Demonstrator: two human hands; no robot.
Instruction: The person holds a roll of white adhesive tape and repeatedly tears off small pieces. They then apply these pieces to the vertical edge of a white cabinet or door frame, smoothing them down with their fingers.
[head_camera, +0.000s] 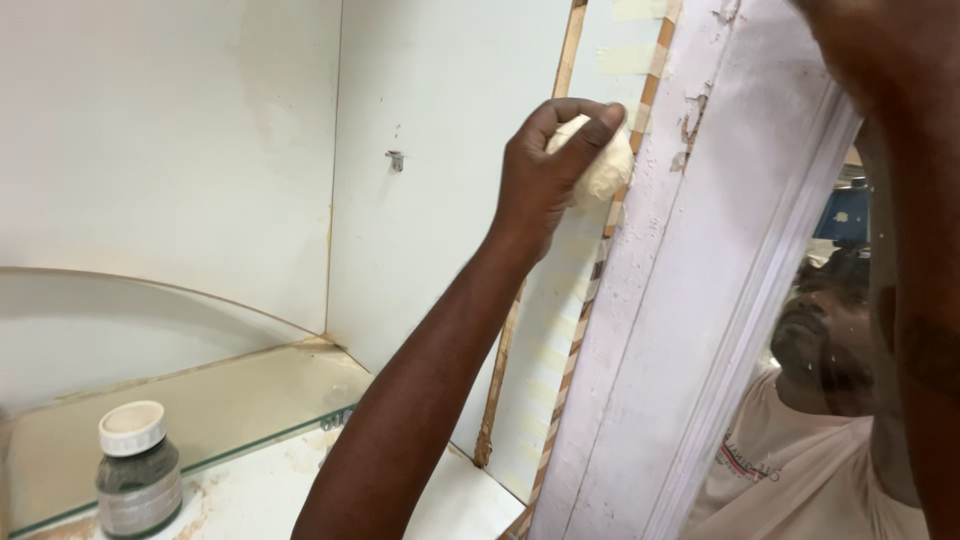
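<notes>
Left hand (545, 170) of mine is closed around a pale, balled-up cloth wad (600, 165), pressing it onto the striped wooden inlay strip (600, 250) for firm contact, while my right arm rises out of frame, grip unknowable.

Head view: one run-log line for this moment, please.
left hand: grips cloth wad | pressed on striped wood edging | right hand: unseen | jar: shelf

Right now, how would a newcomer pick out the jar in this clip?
Start at the white cabinet recess and drop to the glass shelf at lower left. On the white ledge just in front stands a small dark jar with a white ribbed screw cap, the only container there.
</notes>
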